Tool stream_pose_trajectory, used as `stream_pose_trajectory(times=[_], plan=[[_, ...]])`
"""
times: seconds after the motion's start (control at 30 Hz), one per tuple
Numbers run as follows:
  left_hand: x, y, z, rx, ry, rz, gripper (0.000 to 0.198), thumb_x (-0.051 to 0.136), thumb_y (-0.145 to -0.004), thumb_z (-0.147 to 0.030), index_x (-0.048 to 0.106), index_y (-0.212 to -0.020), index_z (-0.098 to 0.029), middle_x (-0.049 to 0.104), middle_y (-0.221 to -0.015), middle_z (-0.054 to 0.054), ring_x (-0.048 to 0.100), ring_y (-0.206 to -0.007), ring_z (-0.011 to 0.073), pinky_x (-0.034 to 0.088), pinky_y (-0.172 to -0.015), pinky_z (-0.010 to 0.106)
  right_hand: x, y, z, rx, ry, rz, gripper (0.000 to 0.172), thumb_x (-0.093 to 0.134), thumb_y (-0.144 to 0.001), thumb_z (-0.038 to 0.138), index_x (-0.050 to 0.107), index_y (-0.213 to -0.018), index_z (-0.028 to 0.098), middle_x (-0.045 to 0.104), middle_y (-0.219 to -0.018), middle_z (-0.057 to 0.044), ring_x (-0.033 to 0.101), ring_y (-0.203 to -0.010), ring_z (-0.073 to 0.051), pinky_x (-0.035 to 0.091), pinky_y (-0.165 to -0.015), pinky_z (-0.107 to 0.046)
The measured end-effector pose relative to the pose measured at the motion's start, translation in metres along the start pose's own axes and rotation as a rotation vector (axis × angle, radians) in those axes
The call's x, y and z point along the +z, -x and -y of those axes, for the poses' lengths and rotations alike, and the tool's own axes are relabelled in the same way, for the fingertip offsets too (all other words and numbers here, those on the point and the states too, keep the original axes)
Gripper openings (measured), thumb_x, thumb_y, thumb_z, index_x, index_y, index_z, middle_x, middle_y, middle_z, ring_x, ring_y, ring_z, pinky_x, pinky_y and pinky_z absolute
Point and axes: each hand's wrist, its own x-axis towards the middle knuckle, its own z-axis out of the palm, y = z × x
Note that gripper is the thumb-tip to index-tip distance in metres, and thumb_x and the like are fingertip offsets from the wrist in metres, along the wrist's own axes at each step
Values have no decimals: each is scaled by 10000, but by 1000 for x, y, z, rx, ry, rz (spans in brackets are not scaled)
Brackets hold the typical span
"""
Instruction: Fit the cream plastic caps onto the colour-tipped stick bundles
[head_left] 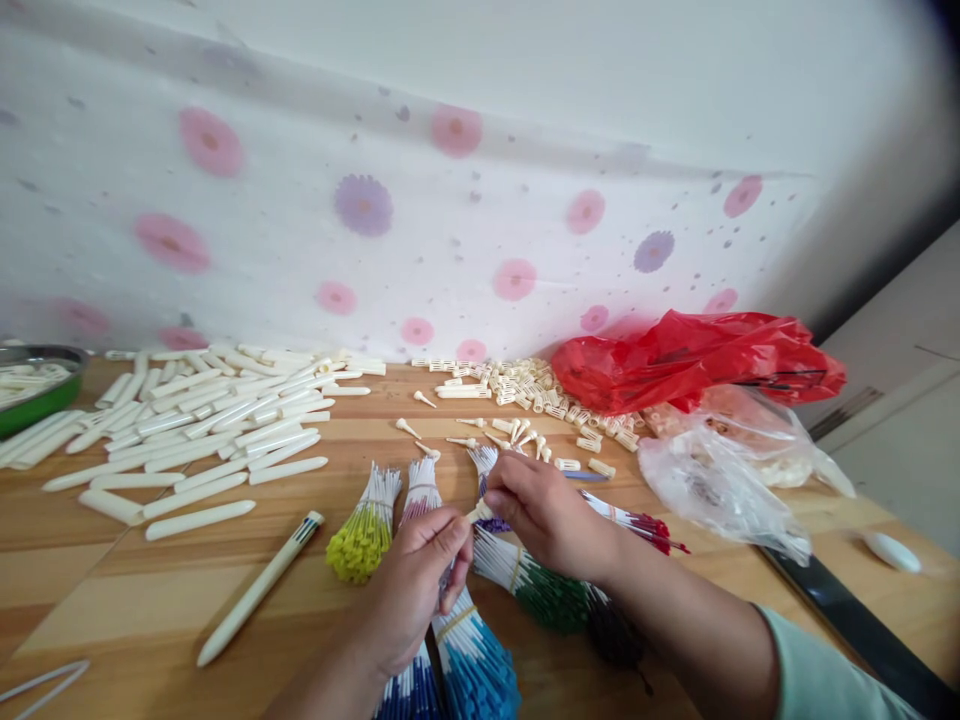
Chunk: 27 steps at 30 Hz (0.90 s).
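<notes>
My left hand (420,585) and my right hand (544,515) meet over the wooden table (112,590), both pinched on one small cream pen part (478,512) held between their fingertips. Under and around my hands lie bundles of pen refills with coloured ends: yellow (364,535), green (547,592), blue (472,660) and red (641,525). A finished cream pen (259,588) lies to the left of my left hand.
A heap of cream pen barrels (202,420) covers the left of the table, by a green-rimmed metal dish (34,385). Small cream parts (525,395) are scattered at the back. A red plastic bag (690,360) and a clear one (720,480) sit right.
</notes>
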Motion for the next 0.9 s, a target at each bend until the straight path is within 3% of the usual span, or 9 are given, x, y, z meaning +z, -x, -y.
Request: stream_pose_trajectory(times=[0.1,0.23,0.37,0.53,0.67,0.83,0.9], plan=[[0,0,-1,-6,-8,5,397,563,-769,-507,482,-605,-155,413,-435,-55,317,-333,35,151,-350,171,1,0,-2,61,47,-19,238,412,-923,290,454,-718,177,487,-677,-9,452,-618,-126,349,-579,-231],[2,2,-3,-12,23,-6,391,568,-763,-508,485,-615,-156,414,-446,-57,310,-332,32,140,-352,170,1,0,-2,-20,-6,-8,170,431,-912,268,488,-785,170,524,-739,-26,482,-680,-132,369,-616,-228],[2,2,-4,-20,10,-6,381,564,-773,-493,481,-612,-157,410,-431,-57,301,-327,31,136,-353,170,2,0,-1,90,87,-8,277,401,-927,282,451,-676,177,471,-637,4,424,-580,-115,326,-556,-226],[1,1,-3,-24,42,2,374,558,-778,-487,477,-620,-158,407,-448,-57,296,-328,27,112,-349,167,-2,-1,0,26,2,-4,135,432,-906,226,485,-794,172,521,-763,-21,479,-697,-122,369,-626,-217],[2,1,-3,-41,42,-5,377,564,-775,-486,473,-616,-156,404,-443,-58,310,-321,27,111,-347,164,-3,-1,0,103,93,8,225,413,-919,247,466,-712,175,482,-657,5,435,-600,-111,333,-567,-218],[1,1,-4,-70,95,9,381,569,-765,-495,469,-617,-159,415,-447,-56,292,-320,22,98,-341,161,-1,-1,2,19,13,10,112,418,-902,204,480,-814,174,526,-782,-29,483,-717,-129,379,-639,-226],[1,1,-3,-67,85,11,379,569,-767,-493,471,-616,-159,407,-435,-58,293,-314,25,100,-338,163,1,-1,2,61,40,9,156,407,-902,198,459,-757,178,509,-730,-17,467,-672,-126,366,-611,-228]])
